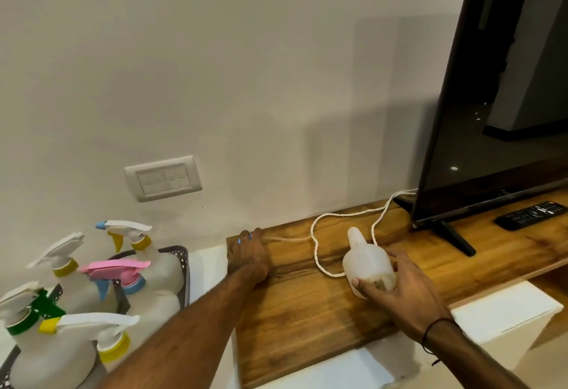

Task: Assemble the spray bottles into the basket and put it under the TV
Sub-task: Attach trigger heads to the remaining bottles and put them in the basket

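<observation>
A dark basket (184,265) at the lower left holds several white spray bottles with trigger heads, among them a pink-headed one (123,268) and one with a yellow collar (135,235). My right hand (399,290) grips a headless white bottle (367,261) lying tilted on the wooden shelf (307,311), neck pointing up toward the wall. My left hand (250,253) rests on the shelf's left end, fingers curled at the end of a white cord (316,247). The black TV (491,96) stands at the right on the same shelf.
A black remote (531,215) lies under the TV screen beside the TV's foot (455,239). The white cord loops across the shelf toward the TV's back. A wall socket plate (163,178) sits above the basket. White cabinet blocks support the shelf.
</observation>
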